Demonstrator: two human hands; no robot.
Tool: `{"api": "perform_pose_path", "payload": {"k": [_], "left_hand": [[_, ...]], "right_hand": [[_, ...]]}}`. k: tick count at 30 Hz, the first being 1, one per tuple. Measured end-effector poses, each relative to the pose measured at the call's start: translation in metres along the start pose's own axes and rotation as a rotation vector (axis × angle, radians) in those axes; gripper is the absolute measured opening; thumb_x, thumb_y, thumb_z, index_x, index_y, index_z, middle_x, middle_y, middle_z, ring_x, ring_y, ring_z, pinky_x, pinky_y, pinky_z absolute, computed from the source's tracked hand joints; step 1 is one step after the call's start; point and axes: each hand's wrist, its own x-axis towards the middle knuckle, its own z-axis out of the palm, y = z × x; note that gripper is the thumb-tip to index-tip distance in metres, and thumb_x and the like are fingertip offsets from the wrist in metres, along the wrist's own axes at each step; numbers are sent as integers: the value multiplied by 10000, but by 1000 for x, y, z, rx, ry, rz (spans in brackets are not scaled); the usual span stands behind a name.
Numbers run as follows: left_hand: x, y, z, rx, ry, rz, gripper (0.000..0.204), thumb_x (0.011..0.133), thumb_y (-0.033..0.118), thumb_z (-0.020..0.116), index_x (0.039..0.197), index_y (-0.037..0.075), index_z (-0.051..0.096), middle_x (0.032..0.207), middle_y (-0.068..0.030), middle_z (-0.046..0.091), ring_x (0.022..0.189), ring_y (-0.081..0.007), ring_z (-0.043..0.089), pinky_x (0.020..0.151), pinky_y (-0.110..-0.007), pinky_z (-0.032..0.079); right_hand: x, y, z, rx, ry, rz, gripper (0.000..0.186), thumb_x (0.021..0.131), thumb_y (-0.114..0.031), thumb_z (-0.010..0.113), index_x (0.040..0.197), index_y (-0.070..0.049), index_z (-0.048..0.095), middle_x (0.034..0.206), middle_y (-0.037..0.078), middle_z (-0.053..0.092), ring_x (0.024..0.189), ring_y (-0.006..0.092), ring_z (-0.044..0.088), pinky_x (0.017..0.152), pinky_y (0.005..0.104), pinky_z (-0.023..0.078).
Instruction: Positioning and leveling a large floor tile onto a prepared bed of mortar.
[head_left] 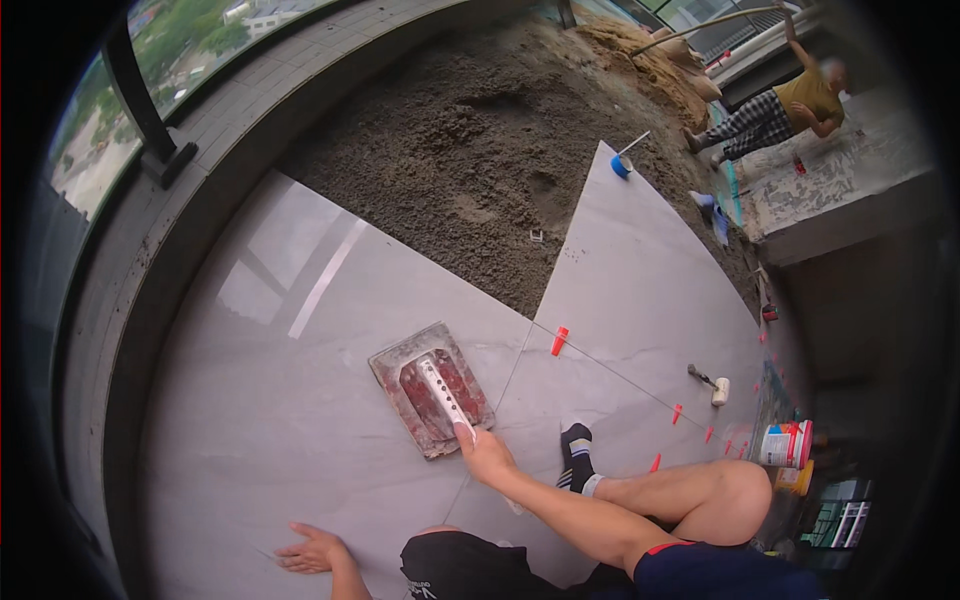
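Observation:
My right hand (488,455) is closed round the near end of the pale, dotted handle of a tile tamper (432,391). This tool has a flat rectangular plate, grey at the edges and worn red in the middle, and it rests on or just over a large glossy grey tile (270,390). At the lower left, my left hand (312,550) lies palm down on the same tile with its fingers spread. A second tile (620,270) adjoins on the right, with a red wedge (559,341) at the joint between them.
Rough dark mortar (450,150) borders the tiles' far edges. A blue cup (621,165) with a stick stands on a far tile corner. To the right are a white-headed mallet (719,390), more red wedges and a bucket (786,444). A person (785,105) holding a pole is at the far right.

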Motion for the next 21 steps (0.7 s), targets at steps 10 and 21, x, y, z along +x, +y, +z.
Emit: {"api": "perform_pose_path", "payload": {"k": [10,21], "left_hand": [[5,-3,15,69,40,4,962,936,764,322,1522,1,329,1551,-270,329,1447,-433,302,1172,-512,269],[5,2,3,71,-15,4,948,956,737,314,1534,-14,299,1567,-303,286,1456,-452,284,1180,-508,250]], "right_hand": [[-13,-18,-111,543,179,-381,558,1032,-509,438,886,18,554,594,141,538,511,338,578,503,404,431],[18,-28,-76,481,-263,-41,632,1011,-629,412,805,-42,529,645,22,508,501,132,488,479,326,410]]}}
